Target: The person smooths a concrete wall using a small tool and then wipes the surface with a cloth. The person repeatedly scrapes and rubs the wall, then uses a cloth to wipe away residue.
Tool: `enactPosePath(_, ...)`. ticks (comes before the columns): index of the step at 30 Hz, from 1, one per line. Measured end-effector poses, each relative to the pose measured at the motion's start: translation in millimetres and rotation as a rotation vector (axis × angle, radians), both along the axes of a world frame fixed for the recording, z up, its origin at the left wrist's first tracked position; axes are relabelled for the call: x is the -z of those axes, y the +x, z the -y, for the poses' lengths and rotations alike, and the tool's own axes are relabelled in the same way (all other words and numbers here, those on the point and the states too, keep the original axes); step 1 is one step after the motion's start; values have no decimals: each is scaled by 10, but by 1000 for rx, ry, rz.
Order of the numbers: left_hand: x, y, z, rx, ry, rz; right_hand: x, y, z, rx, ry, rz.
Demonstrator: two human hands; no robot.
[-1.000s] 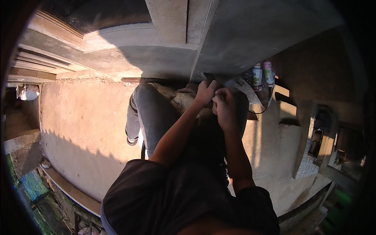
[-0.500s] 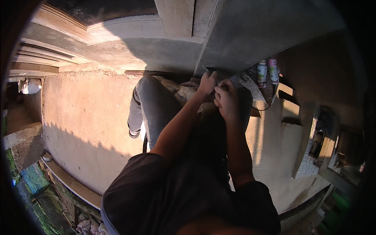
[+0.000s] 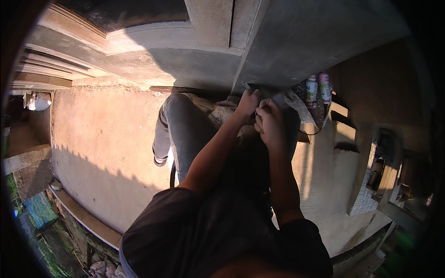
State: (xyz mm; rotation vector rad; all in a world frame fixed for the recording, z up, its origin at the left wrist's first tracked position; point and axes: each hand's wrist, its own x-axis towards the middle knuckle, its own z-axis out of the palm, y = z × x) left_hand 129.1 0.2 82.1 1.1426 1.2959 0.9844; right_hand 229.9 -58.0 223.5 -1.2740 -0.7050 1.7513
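Note:
My left hand (image 3: 249, 105) is closed on a dark, flat object (image 3: 251, 86) that pokes up beyond its fingers near the wall base; its exact shape is unclear. Just right of it, slightly lower, my right hand (image 3: 270, 120) has its fingers curled in a pinch, close against the left; what they grip is hidden. Beneath both hands, crumpled beige material (image 3: 214, 111) lies between my knees, over grey trousers (image 3: 187, 125).
A grey wall (image 3: 306, 32) and panelled frame (image 3: 208, 25) stand just ahead. Two spray cans (image 3: 311, 92) sit at right on a pale scrap, near a black cable (image 3: 308, 133). A concrete floor (image 3: 97, 157) extends left to a low ledge (image 3: 83, 217); stepped blocks stand right.
The scene has shifted slightly rightward in the picture. My hands stay closed and close together, having made small movements, rising a little and then dropping slightly.

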Motion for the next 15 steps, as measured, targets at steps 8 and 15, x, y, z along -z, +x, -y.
enactPosePath(8,-135,187,171,-164,-98,184,-78,163,28,1,-38,-6)
enactPosePath(15,164,-81,43,52,375,-489,394,-187,-251,-29,-43,169)
